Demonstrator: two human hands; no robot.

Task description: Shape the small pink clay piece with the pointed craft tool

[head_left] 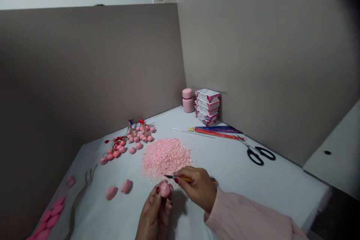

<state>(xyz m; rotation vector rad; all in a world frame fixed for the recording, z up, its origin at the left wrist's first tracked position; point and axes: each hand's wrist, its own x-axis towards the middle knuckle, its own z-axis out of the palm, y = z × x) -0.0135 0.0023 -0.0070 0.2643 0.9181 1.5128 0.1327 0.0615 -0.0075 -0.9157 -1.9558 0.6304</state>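
My left hand (154, 210) pinches a small pink carved ball (165, 189), which looks like soap, between its fingertips. In my right hand (200, 186) is a craft knife (170, 176) with a yellow-orange handle. Its blade points left, just above the ball; I cannot tell whether it touches. Right behind the hands a heap of pink shavings (167, 154) lies on the table. Two uncut pink chunks (111, 192) lie to the left of my left hand.
Strung pink balls (116, 150) lie at the back left. Brown cords (77, 198) and bright pink pieces (53, 215) are at the left edge. Black-handled scissors (255, 156), coloured sticks (216, 132), stacked boxes (207, 107) and a pink flask (188, 101) stand or lie along the right partition (253, 67).
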